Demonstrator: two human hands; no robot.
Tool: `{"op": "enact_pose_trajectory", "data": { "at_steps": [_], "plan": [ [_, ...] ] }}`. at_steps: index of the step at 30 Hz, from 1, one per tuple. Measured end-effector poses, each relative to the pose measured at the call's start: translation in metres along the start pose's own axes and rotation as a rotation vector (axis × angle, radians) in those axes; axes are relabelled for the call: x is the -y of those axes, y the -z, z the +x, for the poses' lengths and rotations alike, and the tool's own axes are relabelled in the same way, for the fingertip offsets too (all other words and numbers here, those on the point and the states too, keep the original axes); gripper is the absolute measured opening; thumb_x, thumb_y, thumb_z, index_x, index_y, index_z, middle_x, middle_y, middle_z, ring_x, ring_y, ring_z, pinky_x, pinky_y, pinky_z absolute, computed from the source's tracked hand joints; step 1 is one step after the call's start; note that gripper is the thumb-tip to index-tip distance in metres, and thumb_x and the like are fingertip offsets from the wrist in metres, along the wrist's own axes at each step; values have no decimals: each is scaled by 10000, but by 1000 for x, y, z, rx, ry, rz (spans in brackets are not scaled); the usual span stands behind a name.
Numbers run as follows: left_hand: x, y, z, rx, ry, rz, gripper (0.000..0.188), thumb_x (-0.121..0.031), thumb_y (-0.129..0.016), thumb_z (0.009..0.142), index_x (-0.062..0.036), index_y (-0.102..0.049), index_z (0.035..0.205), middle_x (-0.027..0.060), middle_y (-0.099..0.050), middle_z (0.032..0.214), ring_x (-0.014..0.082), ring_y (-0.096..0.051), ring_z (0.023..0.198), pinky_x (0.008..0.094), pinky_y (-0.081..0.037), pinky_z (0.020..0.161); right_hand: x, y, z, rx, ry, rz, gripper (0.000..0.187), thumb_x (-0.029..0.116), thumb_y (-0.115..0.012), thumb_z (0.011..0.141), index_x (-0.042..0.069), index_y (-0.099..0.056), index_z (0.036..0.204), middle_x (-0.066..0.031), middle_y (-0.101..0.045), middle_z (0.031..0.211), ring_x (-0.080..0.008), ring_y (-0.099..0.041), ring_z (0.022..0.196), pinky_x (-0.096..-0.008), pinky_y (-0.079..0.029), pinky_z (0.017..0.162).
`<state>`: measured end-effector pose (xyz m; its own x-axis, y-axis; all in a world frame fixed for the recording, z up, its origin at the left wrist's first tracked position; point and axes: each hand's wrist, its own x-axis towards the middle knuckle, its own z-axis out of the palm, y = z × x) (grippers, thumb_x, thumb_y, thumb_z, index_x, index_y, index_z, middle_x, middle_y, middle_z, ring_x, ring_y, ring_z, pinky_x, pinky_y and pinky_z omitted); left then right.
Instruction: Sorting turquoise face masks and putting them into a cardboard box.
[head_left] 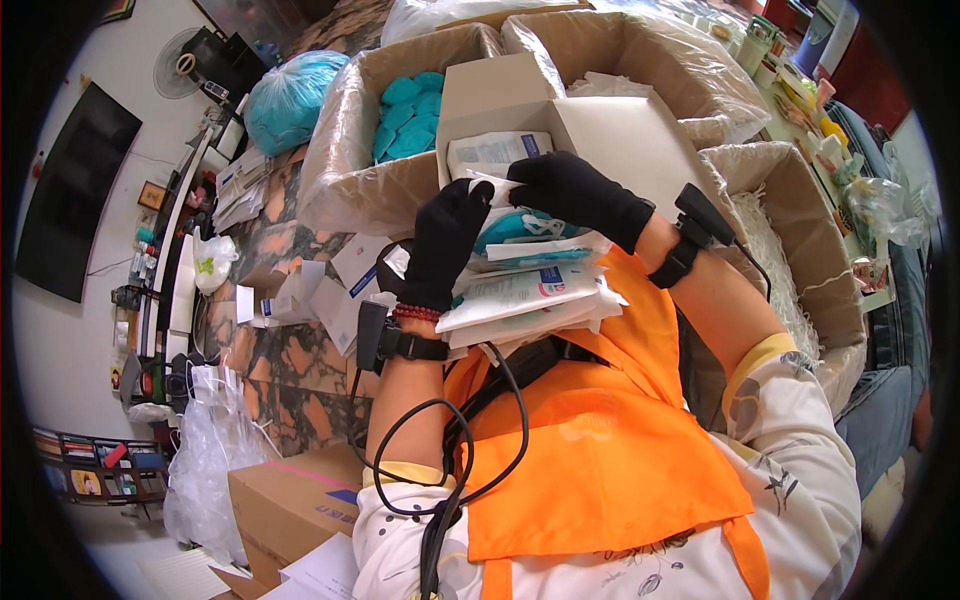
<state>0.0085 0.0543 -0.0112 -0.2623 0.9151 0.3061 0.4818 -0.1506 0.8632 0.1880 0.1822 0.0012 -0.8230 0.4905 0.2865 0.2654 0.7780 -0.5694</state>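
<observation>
Black gloves cover both of my hands. My left hand (442,245) and my right hand (575,192) meet over my lap with fingers closed at the top edge of a white packet (497,188). Just below them lie several folded teal pieces (515,230), partly covered by my right hand. A stack of flat white printed packets (525,300) rests on my lap beneath. Right beyond my fingers stands an open white box (490,95) with white packets (495,150) inside. How far the held packet is opened is hidden by my gloves.
A plastic-lined carton (340,180) holds teal pieces (408,110). Other lined cartons (620,45) stand behind and at right, one with white strands (770,250). A teal-filled bag (290,100), small boxes (285,295) and a brown carton (290,500) are left. Black cables (520,430) loop over my lap.
</observation>
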Motion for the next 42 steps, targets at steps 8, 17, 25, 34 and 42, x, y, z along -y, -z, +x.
{"op": "enact_pose_trajectory", "data": {
  "at_steps": [8, 17, 25, 34, 42],
  "plan": [
    [5, -18, 10, -63, -61, 142, 311, -329, -659, 950, -34, -752, 919, 176, -705, 756, 344, -689, 693, 383, -515, 637, 21, -10, -4, -7, -52, -99, 228, 293, -696, 895, 109, -768, 1009, -153, -729, 910, -346, -695, 842, -407, -551, 785],
    [-2, -32, 13, -120, 56, 236, 345, -352, -635, 940, -34, -751, 871, 188, -693, 745, 374, -683, 719, 404, -517, 636, 31, -15, -27, -270, 200, -345, 47, 175, -705, 783, 130, -714, 772, -93, -665, 737, -307, -661, 707, -405, -522, 636],
    [30, -36, 22, -7, -363, 734, 362, -347, -573, 961, -65, -743, 809, 171, -707, 795, 364, -694, 741, 436, -548, 688, 30, -23, -33, -352, 228, -387, 49, 159, -700, 777, 123, -677, 752, -85, -620, 705, -291, -632, 688, -398, -506, 638],
    [30, -24, 31, -182, 38, 837, 415, -377, -539, 950, -77, -740, 747, 194, -700, 763, 387, -698, 739, 483, -558, 689, 57, -12, -46, -345, 226, -478, 130, 203, -706, 801, 115, -632, 743, -82, -596, 698, -278, -627, 687, -401, -495, 641],
    [60, 16, 37, -238, 109, 1003, 454, -399, -472, 975, -100, -751, 777, 198, -706, 803, 417, -695, 802, 509, -550, 702, 53, 8, -59, -596, 157, -449, 168, 218, -734, 827, 107, -627, 761, -91, -621, 730, -296, -636, 712, -401, -505, 638]
  ]
}}
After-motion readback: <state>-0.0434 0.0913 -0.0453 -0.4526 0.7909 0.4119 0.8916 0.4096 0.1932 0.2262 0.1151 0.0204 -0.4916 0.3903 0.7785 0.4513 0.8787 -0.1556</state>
